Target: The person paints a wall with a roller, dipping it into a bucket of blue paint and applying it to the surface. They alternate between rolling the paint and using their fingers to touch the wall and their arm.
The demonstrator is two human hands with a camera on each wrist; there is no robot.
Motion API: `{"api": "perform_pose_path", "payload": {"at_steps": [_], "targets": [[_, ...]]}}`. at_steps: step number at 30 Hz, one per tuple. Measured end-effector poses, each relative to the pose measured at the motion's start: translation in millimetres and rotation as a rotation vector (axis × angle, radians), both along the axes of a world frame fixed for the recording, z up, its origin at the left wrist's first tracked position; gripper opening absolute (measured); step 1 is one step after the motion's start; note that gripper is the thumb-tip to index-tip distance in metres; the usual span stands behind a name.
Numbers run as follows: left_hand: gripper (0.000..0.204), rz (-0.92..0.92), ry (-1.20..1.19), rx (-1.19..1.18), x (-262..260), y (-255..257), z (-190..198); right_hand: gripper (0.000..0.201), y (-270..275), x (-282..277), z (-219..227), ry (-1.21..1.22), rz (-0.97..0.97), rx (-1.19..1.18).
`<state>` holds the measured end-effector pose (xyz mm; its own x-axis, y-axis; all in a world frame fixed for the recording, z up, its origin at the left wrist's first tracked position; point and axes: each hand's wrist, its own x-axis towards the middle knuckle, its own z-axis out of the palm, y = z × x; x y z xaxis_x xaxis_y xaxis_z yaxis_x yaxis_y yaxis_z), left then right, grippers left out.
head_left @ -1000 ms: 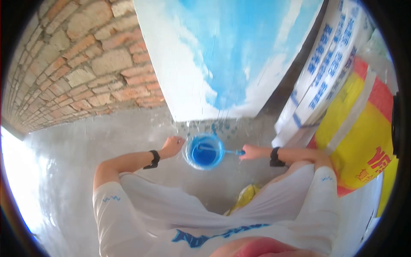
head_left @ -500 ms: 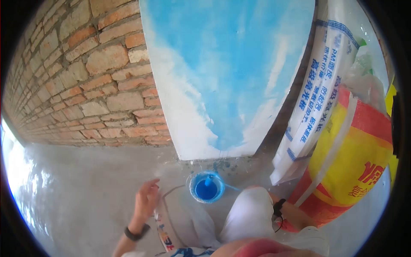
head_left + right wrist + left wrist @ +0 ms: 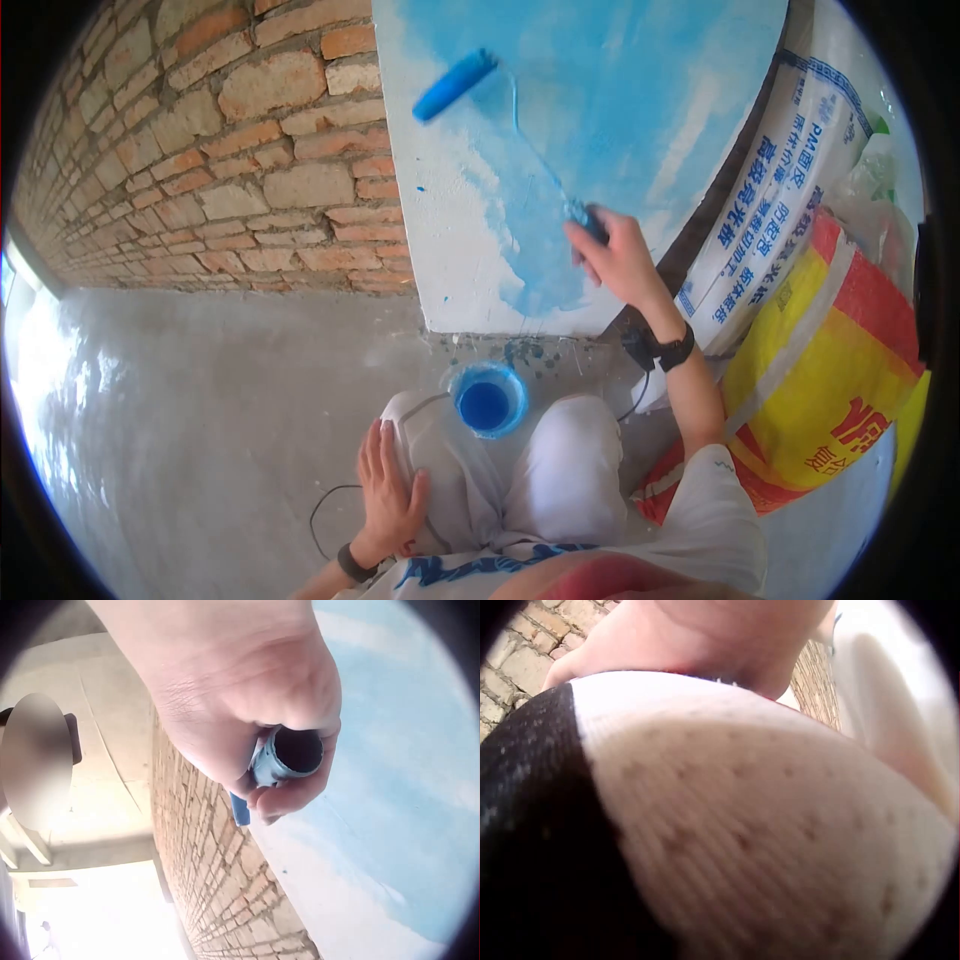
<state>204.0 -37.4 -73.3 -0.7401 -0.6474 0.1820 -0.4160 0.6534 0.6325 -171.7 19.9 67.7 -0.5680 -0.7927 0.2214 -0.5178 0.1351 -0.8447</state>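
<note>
My right hand (image 3: 618, 258) grips the handle of a paint roller (image 3: 455, 88), its blue sleeve up at the left part of the board. In the right wrist view the fingers of my right hand (image 3: 262, 712) curl round the hollow end of the roller handle (image 3: 289, 759). The white board (image 3: 455, 290) bears streaky light blue paint over its middle. My left hand (image 3: 388, 495) rests on my left knee with its fingers straight. Between the knees and the board stands a bucket (image 3: 490, 400) of dark blue paint. The left wrist view shows mostly close, blurred cloth.
A rough brick wall (image 3: 280, 190) rises at the left behind the board. White wrapped panels (image 3: 770, 200) with blue print lean at the right, beside a yellow and red sack (image 3: 820, 370). Dark drips spot the concrete floor (image 3: 230, 400) near the board's foot.
The roller has come out of the bucket and up to the board in my right hand. My left hand has moved from beside the bucket down onto my knee.
</note>
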Motion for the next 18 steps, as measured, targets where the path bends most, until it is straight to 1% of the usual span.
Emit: {"api": "perform_pose_path", "payload": {"at_steps": [1,2,4,5,7,9,11,13,15,16,17,18], "targets": [[0.071,-0.002,-0.003,-0.005,-0.3,-1.6,-0.7,0.023,-4.7,-1.3,7.6,0.042,-0.017,-0.076],[0.072,-0.018,-0.014,0.004,0.1,-3.0,-3.5,0.023,-8.1,-2.9,10.6,0.041,-0.021,-0.081],[0.073,-0.040,-0.025,0.006,1.8,-7.3,-8.2,0.024,-12.6,-7.0,13.4,0.139,-0.059,-0.193],[0.074,-0.078,-0.014,0.017,3.9,-9.3,-10.8,0.024,-11.2,-8.0,11.9,0.139,-0.065,-0.197],[0.076,-0.123,0.002,0.031,6.2,-11.3,-12.5,0.033,-3.5,-10.1,5.3,0.140,-0.133,-0.146],[0.077,-0.221,-0.071,0.033,12.8,-11.4,-8.8,0.033,5.3,-13.8,-7.3,0.094,-0.170,-0.142],[0.077,-0.257,-0.094,0.038,19.5,-11.2,-14.4,0.033,15.5,-15.6,-22.6,0.045,-0.205,-0.134],[0.076,-0.293,-0.121,0.042,22.6,-12.2,-20.8,0.033,26.1,-15.9,-40.1,0.006,-0.285,-0.115],[0.074,-0.294,-0.052,0.074,20.9,-15.6,-29.8,0.032,37.2,-21.9,-66.3,0.021,-0.322,-0.098],[0.074,-0.301,-0.058,0.079,19.2,-17.3,-33.6,0.032,41.6,-23.1,-80.1,0.043,-0.352,-0.085],[0.074,-0.295,-0.031,0.097,17.2,-19.3,-37.4,0.032,44.4,-21.8,-92.2,0.102,-0.374,-0.118],[0.073,-0.288,-0.006,0.113,16.5,-21.7,-39.9,0.032,47.7,-19.1,-102.1,0.096,-0.379,-0.116]]}}
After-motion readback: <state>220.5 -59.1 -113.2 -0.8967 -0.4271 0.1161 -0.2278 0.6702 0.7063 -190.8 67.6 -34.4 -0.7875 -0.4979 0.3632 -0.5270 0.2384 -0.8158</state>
